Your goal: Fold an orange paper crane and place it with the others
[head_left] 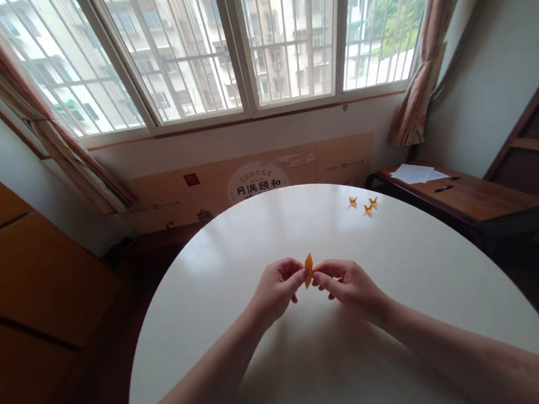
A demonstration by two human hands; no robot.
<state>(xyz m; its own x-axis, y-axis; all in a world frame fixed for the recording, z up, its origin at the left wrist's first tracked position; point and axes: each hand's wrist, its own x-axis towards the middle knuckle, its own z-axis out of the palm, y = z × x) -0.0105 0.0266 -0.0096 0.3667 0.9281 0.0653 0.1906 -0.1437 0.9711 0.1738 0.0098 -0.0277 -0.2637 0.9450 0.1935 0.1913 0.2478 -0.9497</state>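
Between my two hands is a small folded piece of orange-yellow paper point(309, 269), a narrow diamond held upright above the white round table point(210, 364). My left hand point(281, 283) pinches its left side between thumb and fingers. From the right, my right hand point(344, 282) grips the other side, thumb against fingertips. The fingertips cover part of the paper's middle. Farther back on the table, to the right, stand three small orange-yellow folded paper cranes point(367, 209), close together.
Beyond the table's far edge, a printed cardboard panel point(343, 161) leans below the barred window point(290, 37). At right, a wooden bench point(492, 193) bears white paper sheets point(419, 172) and a dark pen point(444, 188). A wooden cabinet point(25, 275) stands at left.
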